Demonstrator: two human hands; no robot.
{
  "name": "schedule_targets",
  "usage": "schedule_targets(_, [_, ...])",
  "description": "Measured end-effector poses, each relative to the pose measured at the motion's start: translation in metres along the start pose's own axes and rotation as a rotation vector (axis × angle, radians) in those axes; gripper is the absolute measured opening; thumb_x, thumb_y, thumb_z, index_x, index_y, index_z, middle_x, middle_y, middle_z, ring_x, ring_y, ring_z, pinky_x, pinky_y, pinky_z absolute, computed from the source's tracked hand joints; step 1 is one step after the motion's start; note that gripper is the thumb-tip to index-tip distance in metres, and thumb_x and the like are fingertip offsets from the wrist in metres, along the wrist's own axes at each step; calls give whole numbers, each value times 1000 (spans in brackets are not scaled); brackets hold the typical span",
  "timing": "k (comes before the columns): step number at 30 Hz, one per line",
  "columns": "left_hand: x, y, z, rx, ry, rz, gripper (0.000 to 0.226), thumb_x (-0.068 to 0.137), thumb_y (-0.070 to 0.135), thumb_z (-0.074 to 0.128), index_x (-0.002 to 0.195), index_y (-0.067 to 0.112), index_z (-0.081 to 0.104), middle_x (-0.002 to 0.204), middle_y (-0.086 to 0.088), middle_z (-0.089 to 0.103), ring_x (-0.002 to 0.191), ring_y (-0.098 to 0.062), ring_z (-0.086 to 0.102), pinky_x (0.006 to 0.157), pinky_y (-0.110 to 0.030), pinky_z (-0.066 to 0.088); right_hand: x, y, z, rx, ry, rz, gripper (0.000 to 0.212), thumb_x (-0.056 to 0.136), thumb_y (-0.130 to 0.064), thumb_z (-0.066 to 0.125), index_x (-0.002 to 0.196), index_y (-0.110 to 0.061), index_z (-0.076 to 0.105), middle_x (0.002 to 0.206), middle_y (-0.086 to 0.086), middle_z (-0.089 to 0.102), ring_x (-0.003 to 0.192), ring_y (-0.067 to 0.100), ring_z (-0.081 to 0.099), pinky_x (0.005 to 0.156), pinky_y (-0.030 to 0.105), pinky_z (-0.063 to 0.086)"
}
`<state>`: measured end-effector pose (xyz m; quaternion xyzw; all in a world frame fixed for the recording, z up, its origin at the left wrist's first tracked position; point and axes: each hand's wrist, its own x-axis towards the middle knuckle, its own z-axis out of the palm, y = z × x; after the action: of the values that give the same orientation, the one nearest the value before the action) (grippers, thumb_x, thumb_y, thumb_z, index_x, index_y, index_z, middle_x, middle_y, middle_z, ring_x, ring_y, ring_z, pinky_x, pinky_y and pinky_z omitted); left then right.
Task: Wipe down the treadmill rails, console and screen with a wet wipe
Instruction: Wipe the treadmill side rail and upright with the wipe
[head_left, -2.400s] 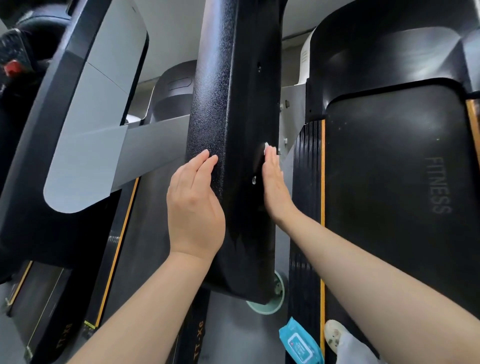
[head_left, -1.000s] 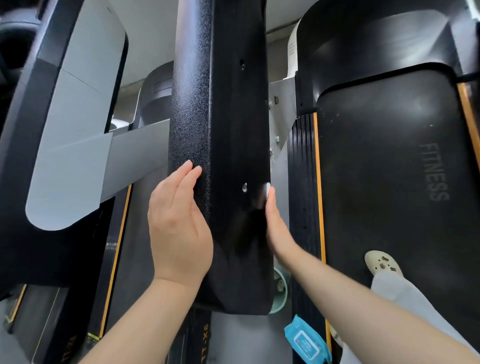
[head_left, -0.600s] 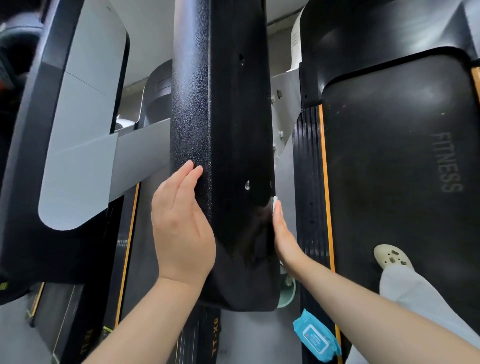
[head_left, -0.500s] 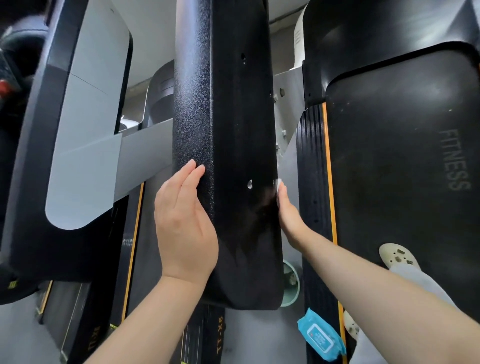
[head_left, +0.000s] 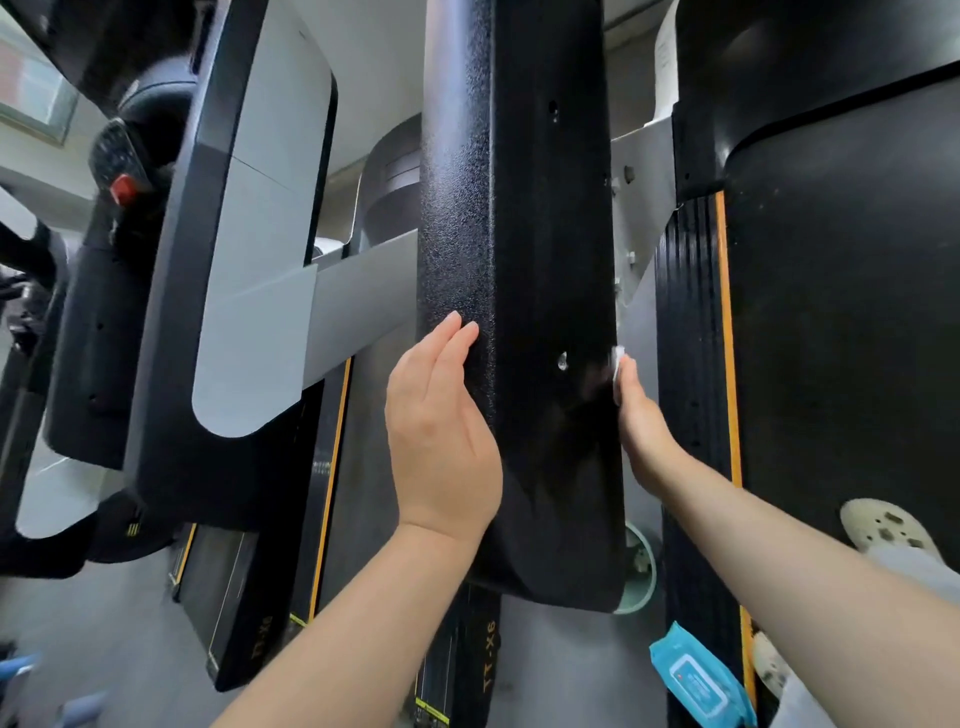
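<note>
Right hand (head_left: 641, 421) with white wet wipe (head_left: 616, 371) slid slightly higher up the rail's right edge than before, straight fingers pressing it flat, left hand (head_left: 441, 436) unchanged, fingers together, flat against pebbled black rail (head_left: 509, 234), blue wipe packet (head_left: 698, 680) on ribbed deck below

— What is the big black rail (head_left: 511, 249) made of?

— It looks like hard plastic or painted metal; I can't tell which. The upper part is bumpy and grainy with tiny sparkly dots. Lower down it looks smooth and shiny.

— And the grey arm (head_left: 358, 301) beside it?

— Smooth and matt, no shine.

— The white wet wipe (head_left: 616, 371)?

— Soft, thin cloth, a bit crumpled.

— The running belt (head_left: 852, 332)?

— Dull black, like rubber, a little rough and dusty. The black side strip (head_left: 685, 332) next to it has long ridges.

— The blue wipes pack (head_left: 698, 678)?

— Shiny, crinkly plastic film.

— And the shoe (head_left: 885, 530)?

— Pale, matt foam with holes.
</note>
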<state>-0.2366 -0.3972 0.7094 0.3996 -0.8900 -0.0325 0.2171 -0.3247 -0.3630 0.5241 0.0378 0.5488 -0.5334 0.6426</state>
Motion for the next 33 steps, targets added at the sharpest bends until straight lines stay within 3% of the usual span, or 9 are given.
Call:
schedule_targets(3, [0, -1, 0, 2, -9, -9, 42, 90, 7, 31, 123, 3, 58, 128, -7, 56, 118, -16, 46, 107, -25, 31, -21, 0, 7, 97, -35, -57, 76, 90, -74, 18, 151, -30, 20, 158, -9, 17, 146, 17, 13, 119, 41, 8])
schedule_targets(6, [-3, -2, -2, 10, -11, -9, 43, 90, 7, 31, 124, 4, 57, 129, -6, 55, 119, -15, 45, 108, -27, 32, -73, 24, 23, -11, -43, -229, 74, 89, -72, 20, 151, -32, 13, 153, -17, 15, 145, 9, 11, 118, 28, 9])
schedule_targets(7, [-4, -3, -2, 12, -9, -6, 43, 90, 8, 31, 124, 4, 57, 129, -6, 55, 120, -15, 45, 107, -27, 32, -87, 32, 28, -37, -75, -293, 80, 82, -81, 18, 149, -39, 5, 153, -23, 8, 145, 3, 6, 118, 26, 6])
schedule_targets(9, [-4, -3, -1, 17, -5, -1, 43, 90, 8, 31, 124, 4, 58, 128, -6, 56, 119, -14, 45, 107, -27, 32, -101, 42, 34, -143, -140, -425, 69, 76, -84, 9, 136, -56, -12, 148, -39, -14, 139, -12, -10, 117, 24, -3])
schedule_targets(11, [-3, -2, 0, 19, -1, -3, 43, 90, 9, 30, 124, 5, 58, 128, -6, 56, 120, -14, 44, 107, -27, 32, -102, 43, 34, -264, -144, -483, 60, 77, -76, 3, 129, -55, -21, 140, -43, -24, 132, -19, -19, 115, 20, -10])
schedule_targets(14, [-3, -2, 0, 20, 9, 4, 43, 90, 9, 30, 123, 4, 58, 128, -6, 56, 119, -14, 45, 106, -27, 32, -103, 41, 33, -377, -80, -600, 69, 76, -82, -6, 133, -48, -25, 141, -39, -30, 135, -14, -22, 114, 19, -14])
schedule_targets(18, [-1, -3, -1, 18, 15, 18, 43, 89, 8, 30, 123, 3, 58, 128, -7, 56, 119, -15, 45, 105, -29, 33, -103, 24, 39, -515, -47, -769, 62, 86, -69, -7, 139, -39, -21, 149, -26, -25, 140, -5, -21, 110, 14, -17])
schedule_targets(28, [0, -3, 0, 15, 30, 23, 43, 90, 8, 30, 122, 3, 59, 126, -9, 57, 117, -16, 45, 105, -29, 33, -88, -18, 28, -500, -33, -757, 52, 89, -57, 6, 138, -43, -1, 148, -29, -3, 139, -12, -8, 111, 11, -10])
schedule_targets(33, [-1, -3, 1, 23, 35, 21, 43, 90, 7, 31, 121, 2, 59, 126, -10, 58, 117, -16, 45, 106, -22, 29, -96, -15, 28, -531, -39, -757, 50, 94, -50, 14, 141, -36, 3, 150, -25, -2, 143, -5, -4, 113, 14, -6])
